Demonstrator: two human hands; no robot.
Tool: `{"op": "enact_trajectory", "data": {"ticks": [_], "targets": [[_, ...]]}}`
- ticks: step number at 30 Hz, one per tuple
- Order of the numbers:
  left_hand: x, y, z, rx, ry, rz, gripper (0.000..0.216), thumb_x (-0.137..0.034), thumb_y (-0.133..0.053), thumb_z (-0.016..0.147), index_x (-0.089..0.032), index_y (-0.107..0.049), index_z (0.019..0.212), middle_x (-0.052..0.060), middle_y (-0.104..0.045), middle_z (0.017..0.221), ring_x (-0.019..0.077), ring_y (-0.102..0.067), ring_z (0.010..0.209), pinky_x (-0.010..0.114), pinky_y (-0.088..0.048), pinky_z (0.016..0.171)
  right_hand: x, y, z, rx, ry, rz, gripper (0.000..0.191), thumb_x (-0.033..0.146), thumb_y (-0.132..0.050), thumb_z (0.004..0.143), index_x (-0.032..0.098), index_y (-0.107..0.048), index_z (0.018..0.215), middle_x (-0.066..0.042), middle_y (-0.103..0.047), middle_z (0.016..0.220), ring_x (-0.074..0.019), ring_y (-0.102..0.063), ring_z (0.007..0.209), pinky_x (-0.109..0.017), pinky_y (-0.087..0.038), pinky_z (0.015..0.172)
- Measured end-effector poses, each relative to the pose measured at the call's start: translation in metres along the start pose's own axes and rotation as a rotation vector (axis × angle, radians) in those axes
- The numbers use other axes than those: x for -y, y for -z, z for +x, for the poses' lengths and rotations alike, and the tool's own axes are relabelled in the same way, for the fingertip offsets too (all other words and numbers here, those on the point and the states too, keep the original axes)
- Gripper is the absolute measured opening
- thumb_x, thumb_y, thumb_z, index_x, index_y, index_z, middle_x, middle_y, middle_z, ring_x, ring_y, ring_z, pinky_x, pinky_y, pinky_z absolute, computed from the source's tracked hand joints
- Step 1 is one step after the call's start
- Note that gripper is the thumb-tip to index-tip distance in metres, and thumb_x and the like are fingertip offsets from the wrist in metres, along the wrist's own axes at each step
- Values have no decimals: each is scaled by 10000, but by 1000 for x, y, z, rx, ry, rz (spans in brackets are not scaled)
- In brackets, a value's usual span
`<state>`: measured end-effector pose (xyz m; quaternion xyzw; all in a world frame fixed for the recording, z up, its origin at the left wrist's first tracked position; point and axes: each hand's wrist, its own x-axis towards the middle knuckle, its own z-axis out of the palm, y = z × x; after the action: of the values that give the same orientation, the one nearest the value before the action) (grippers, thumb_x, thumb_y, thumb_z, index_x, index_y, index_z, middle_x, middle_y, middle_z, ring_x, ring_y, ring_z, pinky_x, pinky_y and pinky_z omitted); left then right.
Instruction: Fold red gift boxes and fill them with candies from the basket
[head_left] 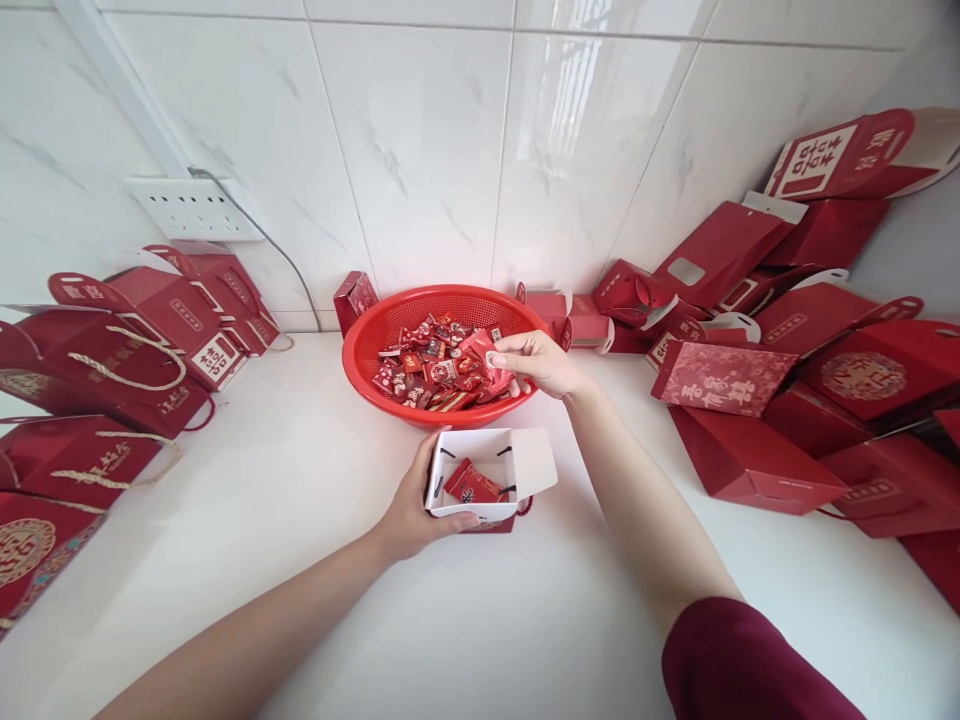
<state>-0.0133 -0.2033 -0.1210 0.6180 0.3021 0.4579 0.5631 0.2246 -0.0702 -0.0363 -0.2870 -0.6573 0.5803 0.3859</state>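
Observation:
My left hand (pixel 411 505) grips the left side of a small open gift box (pixel 517 462), white inside and red outside, standing on the white counter with a red wrapped candy (pixel 472 485) lying in it. My right hand (pixel 536 362) reaches over the right rim of a red plastic basket (pixel 367 345), its fingers closed on a few red wrapped candies from the heap of candies (pixel 435 372) inside.
Red gift boxes and bags with rope handles are piled at the left (pixel 112 370) and at the right (pixel 780 400) along the tiled wall. A white socket strip (pixel 191 207) with a cable hangs on the wall. The white counter (pixel 300 560) stretches in front.

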Motion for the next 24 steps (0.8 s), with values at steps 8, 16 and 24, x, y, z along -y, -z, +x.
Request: {"op": "enact_trajectory", "data": {"ticks": [8, 16, 24], "targets": [[-4, -1, -2, 1, -16, 9, 967, -257, -871, 676, -285, -330, 1477, 123, -417, 1494, 377, -392, 1399, 501, -394, 1125, 3, 3, 0, 122, -28, -31, 359, 416, -827, 737, 138, -699, 925, -6, -712, 681, -71, -581, 448, -156, -431, 390], [-5, -2, 0, 28, -5, -9, 957, -254, -871, 670, -260, -337, 1464, 143, -441, 1478, 381, -433, 1370, 522, -393, 1121, 23, -7, -9, 504, -82, -105, 349, 371, -813, 762, 134, -757, 1012, -45, -744, 835, -109, -641, 662, -227, -535, 614], [-3, -1, -3, 4, 14, 20, 1007, -273, -881, 655, -296, -307, 1482, 120, -404, 1498, 373, -383, 1403, 515, -387, 1130, 20, 2, -4, 52, 25, -390, 245, 311, -578, 933, 149, -718, 1051, -76, -734, 1052, -173, -675, 958, -306, -521, 887]]}}
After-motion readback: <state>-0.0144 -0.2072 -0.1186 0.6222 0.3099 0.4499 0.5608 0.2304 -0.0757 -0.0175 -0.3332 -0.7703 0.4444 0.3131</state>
